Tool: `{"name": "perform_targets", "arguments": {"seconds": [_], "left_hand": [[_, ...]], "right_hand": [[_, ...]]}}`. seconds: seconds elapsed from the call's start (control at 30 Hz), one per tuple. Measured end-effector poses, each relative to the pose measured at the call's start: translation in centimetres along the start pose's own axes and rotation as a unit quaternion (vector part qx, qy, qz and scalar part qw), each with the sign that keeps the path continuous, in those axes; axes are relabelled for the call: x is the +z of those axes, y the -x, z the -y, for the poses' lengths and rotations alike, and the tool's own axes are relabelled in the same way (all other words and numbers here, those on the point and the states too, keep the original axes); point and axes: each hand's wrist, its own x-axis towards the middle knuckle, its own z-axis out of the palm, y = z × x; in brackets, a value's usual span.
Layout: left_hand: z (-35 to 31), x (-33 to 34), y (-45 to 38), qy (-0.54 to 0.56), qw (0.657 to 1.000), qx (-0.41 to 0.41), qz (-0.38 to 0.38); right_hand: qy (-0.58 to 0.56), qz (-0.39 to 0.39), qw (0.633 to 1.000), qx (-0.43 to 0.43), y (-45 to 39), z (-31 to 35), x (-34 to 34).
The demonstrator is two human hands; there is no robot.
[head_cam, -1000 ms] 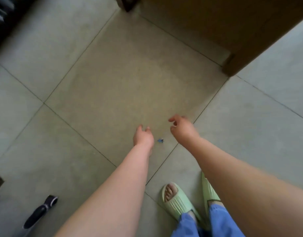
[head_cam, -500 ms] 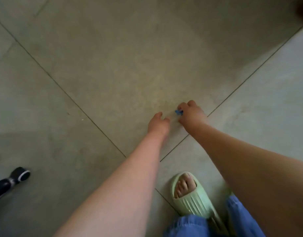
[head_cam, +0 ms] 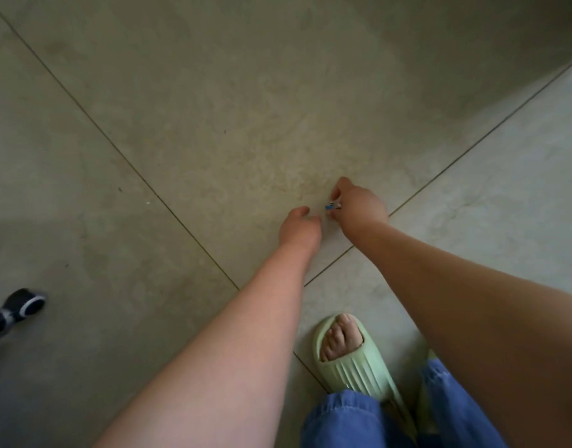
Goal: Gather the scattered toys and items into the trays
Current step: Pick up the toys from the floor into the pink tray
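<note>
The right hand (head_cam: 359,205) is stretched down to the tiled floor (head_cam: 213,124) and its fingers (head_cam: 338,189) are curled narrow around a tiny blue toy (head_cam: 330,207); the toy is too small to tell what it is. The toy sits at the fingertips, just above the floor, near the place where the tile lines meet. The left hand (head_cam: 299,229) is just beside it, fingers loosely bent, holding nothing, and it does not touch the toy. Below the arms a foot in a green slipper (head_cam: 352,360) stands on the floor, with blue trousers (head_cam: 346,418) over it. At the left edge lies a black object (head_cam: 18,307) with a white ring.
</note>
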Motion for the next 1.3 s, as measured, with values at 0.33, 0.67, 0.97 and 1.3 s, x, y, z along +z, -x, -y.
{"name": "perform_targets", "arguments": {"seconds": [0.33,0.67,0.97,1.3], "left_hand": [[-12.0,-3.4,14.5,0.087,0.996,0.023,0.029],[-36.3,-3.0,32.3,0.082,0.978,0.174,0.08],[-53.8,8.1,42.2,0.079,0.943,0.3,0.117],[-62.6,19.2,40.6,0.089,0.966,0.177,-0.164]], "right_hand": [[-0.152,-0.031,0.987,-0.029,9.8,4.0,-15.8],[-0.207,-0.211,0.955,-0.039,16.3,8.3,-43.2],[-0.252,-0.367,0.894,-0.053,14.9,0.9,-64.2],[-0.261,-0.357,0.894,-0.069,8.9,-7.8,-74.9]]}}
